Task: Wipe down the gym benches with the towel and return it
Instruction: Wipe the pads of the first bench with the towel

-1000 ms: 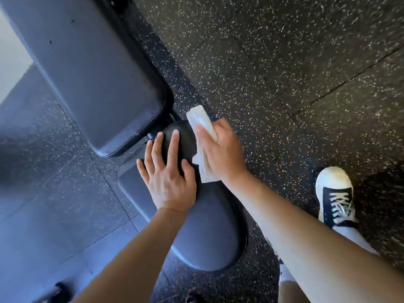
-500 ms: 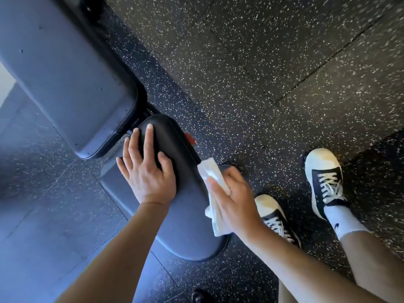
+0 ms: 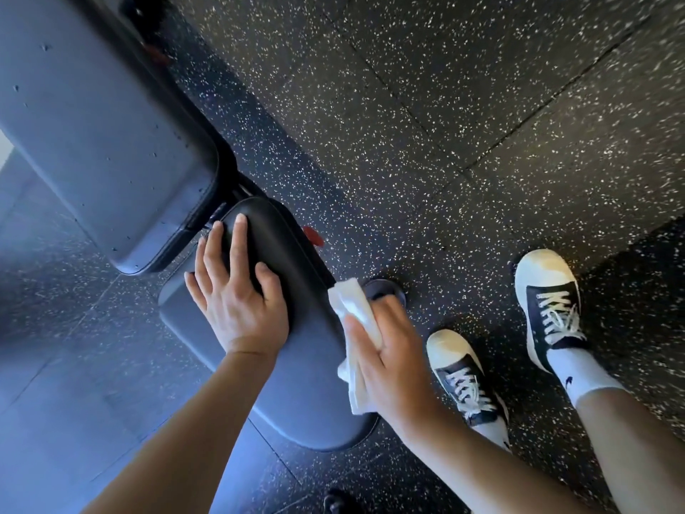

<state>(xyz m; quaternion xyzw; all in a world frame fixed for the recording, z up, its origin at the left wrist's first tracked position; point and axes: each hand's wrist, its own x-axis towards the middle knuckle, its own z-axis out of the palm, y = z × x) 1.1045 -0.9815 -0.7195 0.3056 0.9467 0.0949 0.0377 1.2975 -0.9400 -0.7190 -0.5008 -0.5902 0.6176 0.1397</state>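
At the centre of your downward view sits the padded seat (image 3: 296,383) of a gym bench, its longer back pad (image 3: 103,135) running off toward ten o'clock. Your left hand (image 3: 237,291) lies flat on the seat, fingers straight and spread, holding nothing. Your right hand (image 3: 389,350), at the seat's three o'clock edge, has its grip curled round a white towel (image 3: 356,328), folded and bunched, pressed against the pad's side. The towel looks light, soft and limp, so hold it by the bunched middle, as now, to keep loose ends from trailing. Your two sneakers (image 3: 548,309) stand on speckled rubber floor (image 3: 444,124) toward four o'clock.
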